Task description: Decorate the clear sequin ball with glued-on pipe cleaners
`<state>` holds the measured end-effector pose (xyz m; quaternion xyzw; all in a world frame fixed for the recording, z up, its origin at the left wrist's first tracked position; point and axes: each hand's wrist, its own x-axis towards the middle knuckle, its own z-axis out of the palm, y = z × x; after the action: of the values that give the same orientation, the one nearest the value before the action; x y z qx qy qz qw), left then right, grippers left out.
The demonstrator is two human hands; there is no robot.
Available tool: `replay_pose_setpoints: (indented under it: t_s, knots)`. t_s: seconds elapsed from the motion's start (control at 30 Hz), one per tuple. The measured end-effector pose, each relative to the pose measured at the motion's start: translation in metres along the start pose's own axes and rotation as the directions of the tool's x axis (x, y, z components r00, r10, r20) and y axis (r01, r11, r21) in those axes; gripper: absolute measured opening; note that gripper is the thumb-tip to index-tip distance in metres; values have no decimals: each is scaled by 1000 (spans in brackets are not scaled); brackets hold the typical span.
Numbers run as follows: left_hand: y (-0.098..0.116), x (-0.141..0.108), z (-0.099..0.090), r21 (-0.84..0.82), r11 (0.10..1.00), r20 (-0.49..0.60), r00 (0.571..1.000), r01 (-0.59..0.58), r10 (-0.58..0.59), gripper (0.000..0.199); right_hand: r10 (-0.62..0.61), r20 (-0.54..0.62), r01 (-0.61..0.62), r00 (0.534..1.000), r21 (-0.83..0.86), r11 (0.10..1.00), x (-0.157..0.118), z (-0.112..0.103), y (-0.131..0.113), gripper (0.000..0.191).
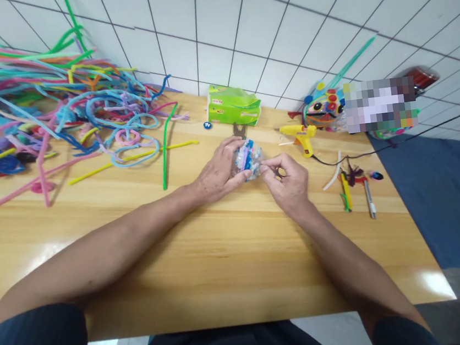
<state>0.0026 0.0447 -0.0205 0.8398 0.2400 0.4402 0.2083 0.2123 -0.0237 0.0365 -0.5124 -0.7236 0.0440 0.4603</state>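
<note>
My left hand (pixel 223 170) is closed around a small clear, crinkly bundle (pixel 256 161) with blue and purple strips across it, holding it just above or on the wooden table. At its right side my right hand (pixel 289 179) has thumb and forefinger pinched together against the bundle. What sits in that pinch is too small to make out. A dark tool tip (pixel 240 131), like the jaws of pliers, shows just behind the bundle. A dark loop (pixel 280 172), perhaps a handle, is partly hidden by my right hand.
Tangled pipe cleaners (pixel 115 113) cover the table's left. A green tissue pack (pixel 233 105) lies at the back beside a blue button (pixel 207 125). On the right are a yellow glue gun (pixel 303 137) with a black cord, a decorated craft piece (pixel 324 106), and a utility knife (pixel 370 201).
</note>
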Motion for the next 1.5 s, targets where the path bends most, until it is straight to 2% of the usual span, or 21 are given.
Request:
replay_pose_setpoints:
  t_s: [0.37,0.57,0.83,1.1,1.27,1.5]
  knots:
    - [0,1,2,10,999,-33,999,-38,38,68,-20,-3,20,1000,0,1000,0,0,0,11]
    - [-1,0,1,-22,1000,-15,1000,-15,14,70,20,12,-21,1000,35,999,0,1,0,12]
    - [-2,1,2,18,998,-36,998,-59,59,68,27,11,-28,1000,59,998,0,1,-1,12]
    - [-1,0,0,-26,999,-31,999,-33,32,74,58,16,-59,998,40,997,-1,2,0,10]
    - [0,1,0,-9,1000,-35,999,-25,25,68,46,16,-47,999,38,998,-1,2,-2,12]
    - [0,1,0,-19,1000,-21,1000,-2,2,69,39,17,-40,999,71,997,-1,2,-2,11]
